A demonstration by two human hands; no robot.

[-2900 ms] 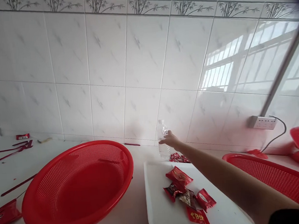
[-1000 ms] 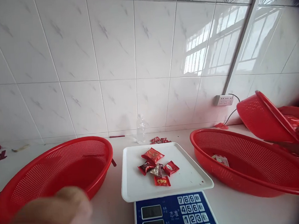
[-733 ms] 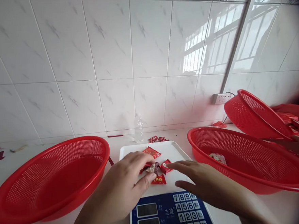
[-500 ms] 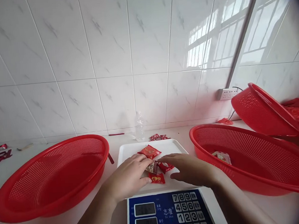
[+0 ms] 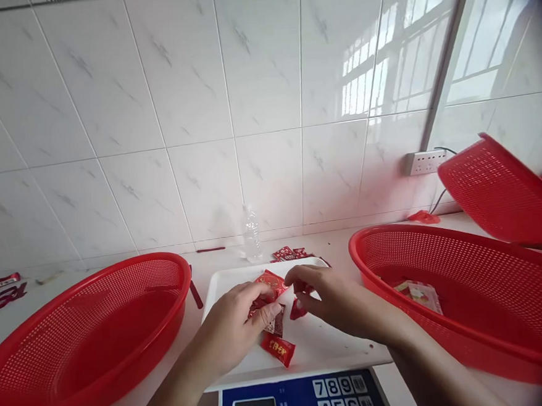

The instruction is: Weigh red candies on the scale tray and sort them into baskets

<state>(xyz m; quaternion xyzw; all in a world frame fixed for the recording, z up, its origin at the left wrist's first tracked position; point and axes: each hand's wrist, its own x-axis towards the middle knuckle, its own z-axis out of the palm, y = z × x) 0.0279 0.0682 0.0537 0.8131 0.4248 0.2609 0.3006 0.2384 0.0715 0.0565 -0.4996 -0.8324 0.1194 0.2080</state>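
A white scale tray (image 5: 318,345) sits between two red baskets, with several red-wrapped candies on it. My left hand (image 5: 236,329) curls over the candies at the tray's middle, thumb and fingers closed on wrapped pieces (image 5: 274,321). My right hand (image 5: 336,297) pinches a red candy packet (image 5: 272,283) at the tray's far side, fingertips nearly meeting those of my left. One loose red candy (image 5: 277,350) lies just in front of my left hand. The blue scale keypad (image 5: 308,401) shows below.
A large red mesh basket (image 5: 76,340) stands left; another (image 5: 449,302) stands right with a wrapped piece (image 5: 419,293) inside. A third basket (image 5: 502,190) leans behind it. A clear bottle (image 5: 251,234) and loose candies (image 5: 290,253) stand by the tiled wall, near a power strip (image 5: 423,162).
My right hand left the bottle; both hands came onto the tray. In the last half second they closed on candies and lifted slightly; the view dropped and shifted.
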